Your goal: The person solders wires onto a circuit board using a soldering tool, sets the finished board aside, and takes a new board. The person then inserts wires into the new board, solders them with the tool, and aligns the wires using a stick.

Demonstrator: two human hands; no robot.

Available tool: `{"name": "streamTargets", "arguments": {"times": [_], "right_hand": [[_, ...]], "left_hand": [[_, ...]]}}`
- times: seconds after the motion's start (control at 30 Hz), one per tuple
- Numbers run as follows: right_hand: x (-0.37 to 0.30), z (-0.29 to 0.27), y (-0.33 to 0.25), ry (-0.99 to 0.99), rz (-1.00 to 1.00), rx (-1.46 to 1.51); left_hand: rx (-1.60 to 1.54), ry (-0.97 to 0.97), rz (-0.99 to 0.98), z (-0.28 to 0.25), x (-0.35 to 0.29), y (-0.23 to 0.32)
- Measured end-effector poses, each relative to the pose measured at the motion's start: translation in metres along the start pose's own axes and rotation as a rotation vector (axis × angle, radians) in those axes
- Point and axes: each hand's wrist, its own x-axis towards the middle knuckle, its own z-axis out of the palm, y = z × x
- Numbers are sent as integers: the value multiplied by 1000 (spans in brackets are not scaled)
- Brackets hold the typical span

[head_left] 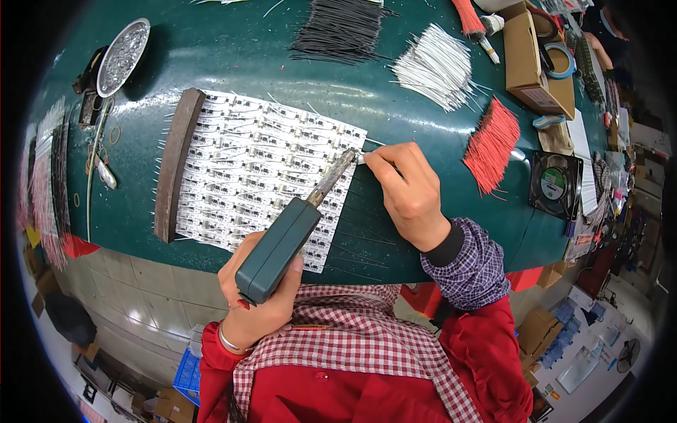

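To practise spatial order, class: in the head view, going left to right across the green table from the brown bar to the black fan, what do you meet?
Brown bar → white circuit boards → right hand → bundle of red wires → black fan.

Green table [233, 70] beneath white circuit boards [247, 162], black wires [338, 32], white wires [435, 67], red wires [492, 146] and 1 fan [553, 185]

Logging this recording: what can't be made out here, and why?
All in the head view:
- Green tool's handle: hidden by the left hand.
- Anything held in the right hand's fingertips: too small, partly covered by fingers.
- Black wires' far ends: cut off by the upper edge.
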Motion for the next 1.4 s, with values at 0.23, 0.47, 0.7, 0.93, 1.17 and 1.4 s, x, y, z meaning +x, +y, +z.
{"name": "streamTargets", "arguments": {"times": [0.23, 0.47, 0.7, 0.93, 1.17, 1.4], "right_hand": [[-1, 0, 0, -6, 14, -5], [-1, 1, -1, -1, 20, -4], [0, 0, -2, 4, 32, 6], [-2, -2, -9, 59, -11, 21], [-10, 0, -14, 36, 8, 88], [-10, 1, -13, 23, 14, 70]], "left_hand": [[-5, -5, -32, 2, 2, 0], [12, -7, -24, 2, 3, 2], [-39, 39, -43, 0, -8, -6], [-29, 46, -51, -4, -20, -10], [-32, 18, -63, -7, -24, -10], [40, -12, -18, -7, -18, -5]]}}
